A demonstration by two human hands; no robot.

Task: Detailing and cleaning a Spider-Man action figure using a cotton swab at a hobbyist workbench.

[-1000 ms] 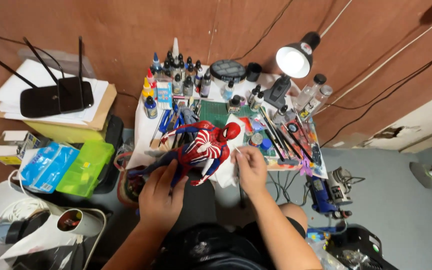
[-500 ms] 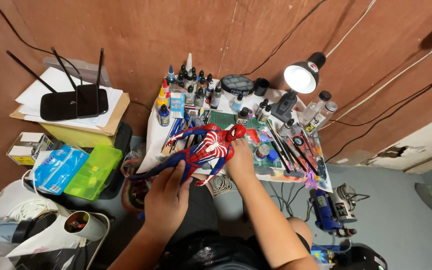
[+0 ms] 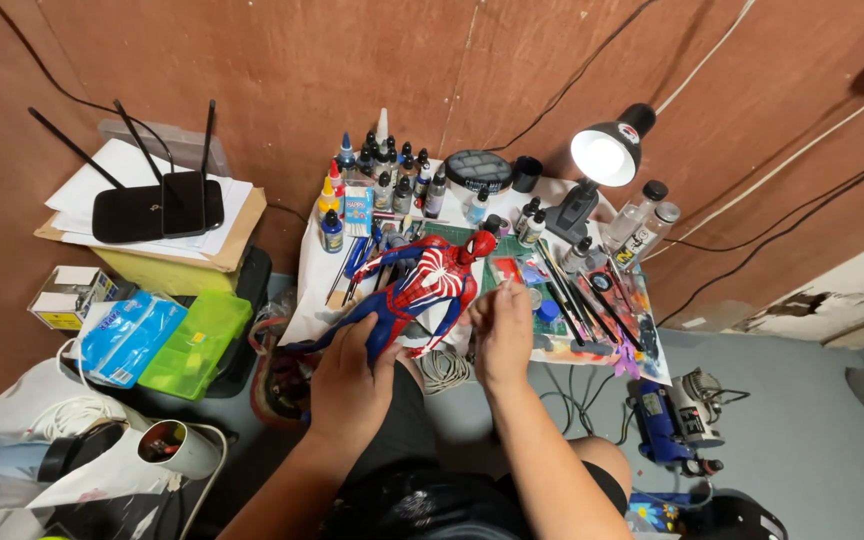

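Note:
A red and blue superhero action figure (image 3: 422, 285) lies tilted above a small low table (image 3: 572, 345), head toward the upper right. My left hand (image 3: 350, 375) grips it around the blue legs. My right hand (image 3: 502, 325) is at the figure's lower arm, fingers pinched close to it; whether it holds a small tool I cannot tell. A green cutting mat (image 3: 504, 268) lies under the figure's head.
Several small paint bottles (image 3: 392, 175) stand at the table's back. A lit desk lamp (image 3: 602, 160) stands at the right, brushes (image 3: 577, 295) below it. A black router (image 3: 157, 205) sits on papers at left, near a green organiser box (image 3: 197, 340). A blue compressor (image 3: 667, 425) sits on the floor.
The view has shifted a little. My left hand has tipped the figure so it lies more diagonally, and my right hand has moved in to the figure's arm.

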